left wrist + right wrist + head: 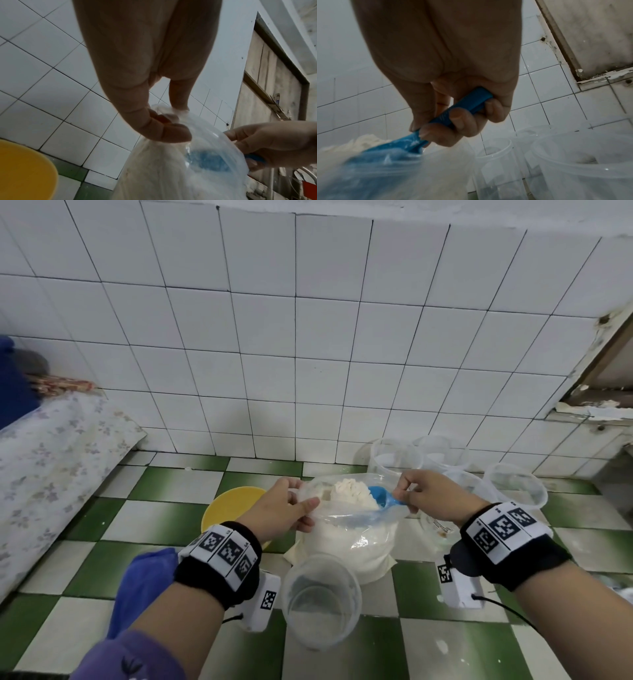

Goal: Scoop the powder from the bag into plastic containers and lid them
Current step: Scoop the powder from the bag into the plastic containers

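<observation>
A clear plastic bag (346, 542) of white powder stands on the green-and-white tiled floor. My left hand (291, 506) pinches the bag's left rim (171, 116) and holds it up. My right hand (416, 491) grips the handle of a blue scoop (383, 498), whose bowl is heaped with powder (351, 491) at the bag's mouth. The right wrist view shows my fingers curled round the blue scoop handle (467, 106). A clear plastic container (322, 599) stands just in front of the bag, open, with a thin film of powder at its bottom.
A yellow bowl (229, 505) sits left of the bag. Several clear containers (517, 486) stand behind and right of it near the white tiled wall (308, 354). A blue cloth (144, 583) lies under my left forearm. A floral-covered surface (51, 474) fills the left side.
</observation>
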### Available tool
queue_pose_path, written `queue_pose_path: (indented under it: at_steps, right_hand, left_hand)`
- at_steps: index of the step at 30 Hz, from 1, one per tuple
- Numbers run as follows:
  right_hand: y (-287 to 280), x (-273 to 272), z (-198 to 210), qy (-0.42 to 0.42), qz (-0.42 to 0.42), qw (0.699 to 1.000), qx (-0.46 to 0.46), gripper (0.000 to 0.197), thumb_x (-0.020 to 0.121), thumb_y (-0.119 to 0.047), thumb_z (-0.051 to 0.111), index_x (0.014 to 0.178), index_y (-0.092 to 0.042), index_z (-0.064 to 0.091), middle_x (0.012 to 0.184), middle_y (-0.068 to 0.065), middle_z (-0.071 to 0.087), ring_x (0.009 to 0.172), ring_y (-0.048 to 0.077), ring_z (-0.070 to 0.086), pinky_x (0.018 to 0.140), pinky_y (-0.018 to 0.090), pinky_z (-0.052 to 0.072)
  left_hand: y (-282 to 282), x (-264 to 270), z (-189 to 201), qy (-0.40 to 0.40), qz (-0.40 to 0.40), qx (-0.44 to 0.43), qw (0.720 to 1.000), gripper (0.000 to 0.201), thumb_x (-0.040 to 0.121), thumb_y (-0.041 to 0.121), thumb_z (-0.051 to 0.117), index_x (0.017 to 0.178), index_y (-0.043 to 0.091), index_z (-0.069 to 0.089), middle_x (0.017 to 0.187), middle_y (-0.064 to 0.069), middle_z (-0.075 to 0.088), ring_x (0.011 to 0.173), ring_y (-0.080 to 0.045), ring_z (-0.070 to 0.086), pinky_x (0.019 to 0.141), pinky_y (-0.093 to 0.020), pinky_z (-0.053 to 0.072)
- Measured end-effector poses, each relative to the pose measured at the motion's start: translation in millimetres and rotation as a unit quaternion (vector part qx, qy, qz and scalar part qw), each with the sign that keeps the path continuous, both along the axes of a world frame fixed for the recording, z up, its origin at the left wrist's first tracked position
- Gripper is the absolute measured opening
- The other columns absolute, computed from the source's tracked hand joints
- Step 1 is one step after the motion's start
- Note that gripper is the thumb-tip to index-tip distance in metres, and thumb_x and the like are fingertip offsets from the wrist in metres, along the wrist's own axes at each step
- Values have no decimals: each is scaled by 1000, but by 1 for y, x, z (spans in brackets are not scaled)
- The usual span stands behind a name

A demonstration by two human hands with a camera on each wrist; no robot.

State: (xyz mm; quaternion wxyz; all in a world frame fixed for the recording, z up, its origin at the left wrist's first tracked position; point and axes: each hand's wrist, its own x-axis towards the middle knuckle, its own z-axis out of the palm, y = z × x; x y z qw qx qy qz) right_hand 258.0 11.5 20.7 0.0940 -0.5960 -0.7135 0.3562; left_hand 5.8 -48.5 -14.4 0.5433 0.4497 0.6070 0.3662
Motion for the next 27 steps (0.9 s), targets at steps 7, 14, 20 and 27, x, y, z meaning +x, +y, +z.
queue_pose_path:
  at_steps: [7, 14, 20, 27]
  right_hand:
    - [5, 4, 10, -3, -1, 1000, 16, 14, 92, -21, 58, 79, -14, 59, 60, -1, 59, 61, 10, 52, 62, 23, 39]
    - [4, 5, 18, 7, -15, 1000, 23, 13, 91, -20, 59, 84, -10, 61, 59, -1, 59, 60, 9, 52, 61, 24, 37]
    - [2, 6, 25, 23, -15, 999, 38, 15, 92, -19, 58, 87, -5, 61, 58, -1, 57, 46, -1, 47, 52, 14, 32]
    - [-9, 11, 43, 39, 17, 998, 41, 14, 92, -22, 60, 83, -11, 62, 61, 1, 58, 42, -1, 42, 44, 10, 31]
  left_hand:
    - [-1, -3, -2, -16, -7, -9, 1000, 33, 96, 10, 56, 125, 6, 41, 97, -15, 60, 72, -18, 65, 62, -23, 57]
    - [4, -1, -1, -41, 44, -28, 998, 24, 102, 19, 44, 123, 6, 45, 90, -12, 62, 69, -22, 64, 55, -24, 55]
    - [5, -1, -1, -47, 55, -31, 997, 25, 103, 22, 43, 120, 4, 47, 90, -13, 63, 70, -23, 65, 59, -26, 58]
    - [6, -3, 2, -66, 59, -33, 996, 27, 102, 20, 44, 120, 0, 47, 91, -13, 63, 70, -23, 65, 64, -28, 59]
